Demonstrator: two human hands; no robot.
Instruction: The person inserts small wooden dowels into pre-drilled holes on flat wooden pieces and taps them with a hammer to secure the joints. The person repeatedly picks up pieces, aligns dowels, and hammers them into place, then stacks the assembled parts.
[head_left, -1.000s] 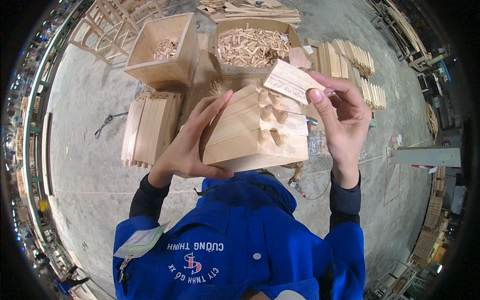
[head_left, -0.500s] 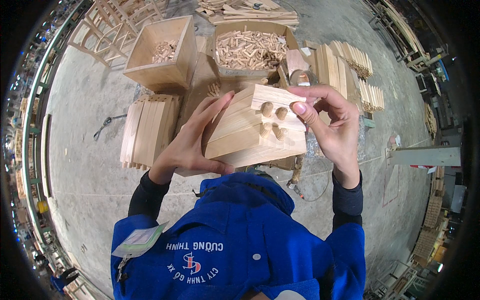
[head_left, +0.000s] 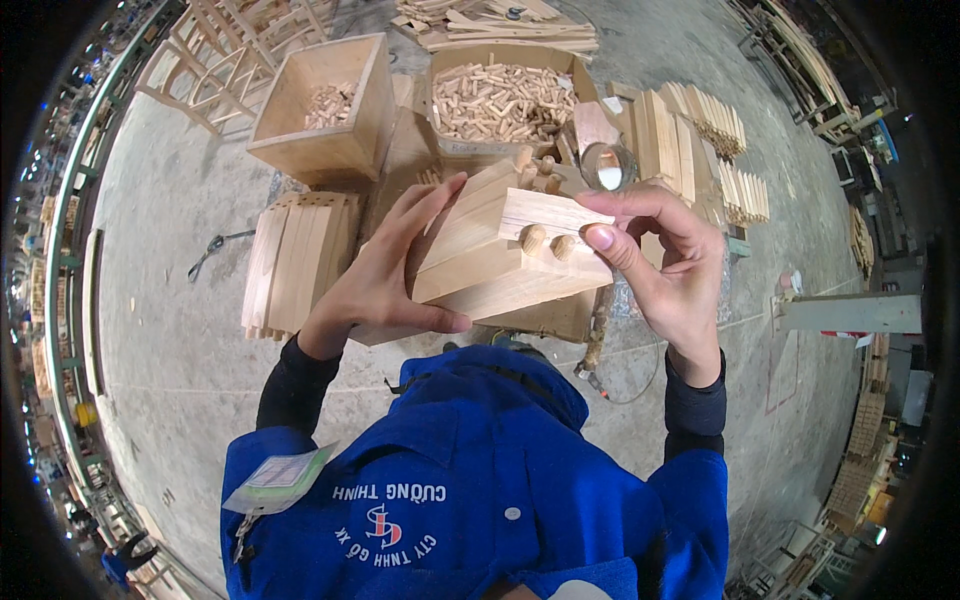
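Blocks (head_left: 470, 245) before carton (head_left: 485, 148), crate (head_left: 315, 152) left of carton

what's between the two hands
Between the left hand and right hand, the head view shows wooden blocks with dowels in their ends, and a small wooden piece pinched by the right.

Pale tan, faintly grained wooden blocks (head_left: 475, 258)

Woodworking workshop, heaped dowels (head_left: 500, 102), stacked boards (head_left: 298, 262), concrete floor (head_left: 180, 370)
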